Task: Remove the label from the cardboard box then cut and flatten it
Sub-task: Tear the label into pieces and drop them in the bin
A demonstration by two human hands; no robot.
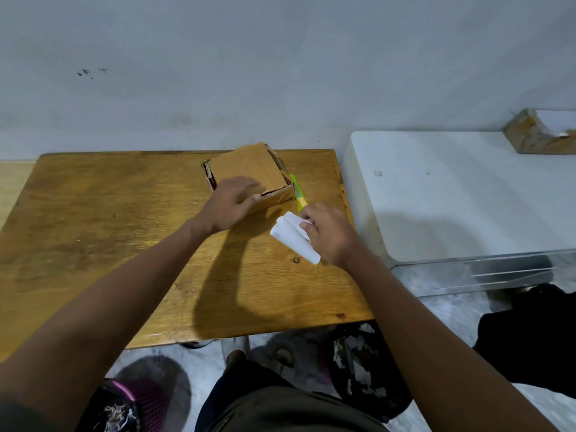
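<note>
A small brown cardboard box (249,169) sits on the wooden table (109,219) near its far edge, its top flap loose and slightly raised. My left hand (232,204) rests flat on the box's near left corner, fingers spread over the flap. My right hand (327,235) is to the right of the box, closed on a white peeled label (291,235) that curls and folds in my fingers above the table. A green and yellow cutter (297,194) lies on the table against the box's right side, partly hidden behind my right hand.
A white table (467,188) stands to the right, with another cardboard box (542,132) carrying a white label at its far end. A dark bin with paper scraps (358,363) sits on the floor below the wooden table's near edge. A grey wall runs behind.
</note>
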